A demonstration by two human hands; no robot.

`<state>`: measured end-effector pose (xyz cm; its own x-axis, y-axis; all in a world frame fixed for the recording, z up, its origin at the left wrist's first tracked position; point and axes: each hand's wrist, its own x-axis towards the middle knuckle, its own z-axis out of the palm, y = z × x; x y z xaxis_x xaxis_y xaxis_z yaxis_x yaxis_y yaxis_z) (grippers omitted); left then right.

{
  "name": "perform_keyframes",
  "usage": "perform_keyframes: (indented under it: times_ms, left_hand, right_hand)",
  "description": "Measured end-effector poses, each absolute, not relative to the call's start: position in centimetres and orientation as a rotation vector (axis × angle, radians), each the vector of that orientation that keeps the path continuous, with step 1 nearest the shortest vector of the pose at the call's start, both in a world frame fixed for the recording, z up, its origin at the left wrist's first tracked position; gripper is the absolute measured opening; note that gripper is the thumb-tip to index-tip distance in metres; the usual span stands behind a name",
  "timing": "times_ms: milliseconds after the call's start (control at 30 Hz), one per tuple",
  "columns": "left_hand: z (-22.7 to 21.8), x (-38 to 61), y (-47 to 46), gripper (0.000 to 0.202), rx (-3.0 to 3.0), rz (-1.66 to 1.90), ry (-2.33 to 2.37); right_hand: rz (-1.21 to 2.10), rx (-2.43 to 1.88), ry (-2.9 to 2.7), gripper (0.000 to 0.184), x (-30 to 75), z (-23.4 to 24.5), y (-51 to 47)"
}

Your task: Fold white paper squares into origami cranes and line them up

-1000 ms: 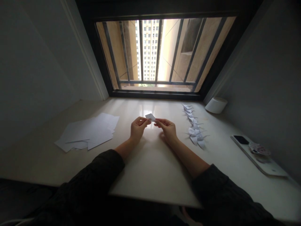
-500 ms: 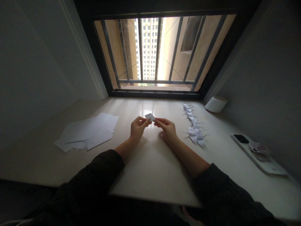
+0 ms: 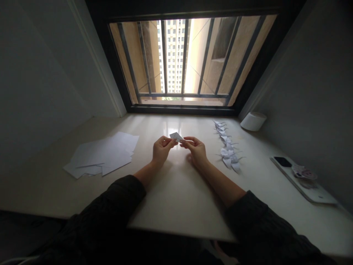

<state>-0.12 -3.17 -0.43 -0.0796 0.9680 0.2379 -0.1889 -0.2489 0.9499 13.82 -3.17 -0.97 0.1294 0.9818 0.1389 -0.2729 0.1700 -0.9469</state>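
A small folded piece of white paper [image 3: 175, 135] is held up between my two hands, above the pale counter. My left hand [image 3: 162, 148] pinches its left side between thumb and fingers. On the other side, my right hand [image 3: 196, 148] has its thumb and fingertips on the paper's right corner. Which flap each fingertip presses is too small to make out. Off to the right stands a row of several folded paper cranes [image 3: 226, 151]. A pile of white paper sheets [image 3: 110, 152] lies to the left of my left hand.
A phone [image 3: 306, 184] with a round grip on its back lies at the right. Near the window's right corner is a white roll-shaped object [image 3: 253, 121]. The barred window [image 3: 182, 106] closes off the back, and the counter's front edge [image 3: 182, 232] runs close to me.
The fingers of my right hand have shifted slightly at the paper's right corner, and its index finger is raised a little. My left hand has stayed nearly still.
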Motion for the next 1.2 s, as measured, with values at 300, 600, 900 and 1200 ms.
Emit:
perform_keyframes:
  times_ms: [300,600,900,1200]
  left_hand:
    - [-0.7,-0.2,-3.0,0.03,1.216,1.473,1.005]
    - [-0.9,-0.3,-2.7,0.049,1.159,1.43,1.031]
    - [-1.1,-0.3,-2.6,0.054,1.121,1.41,1.015]
    - [-0.8,-0.8,-2.7,0.038,1.306,1.204,1.073]
  right_hand:
    - [1.143,-0.933,-0.94,0.036,13.7,-1.0,-3.0]
    - [1.148,-0.934,-0.921,0.038,13.9,-1.2,-3.0]
    - [1.093,-0.927,-0.944,0.031,13.9,-1.6,-2.8]
    - [0.888,-0.99,-1.209,0.022,14.1,-2.0,-2.9]
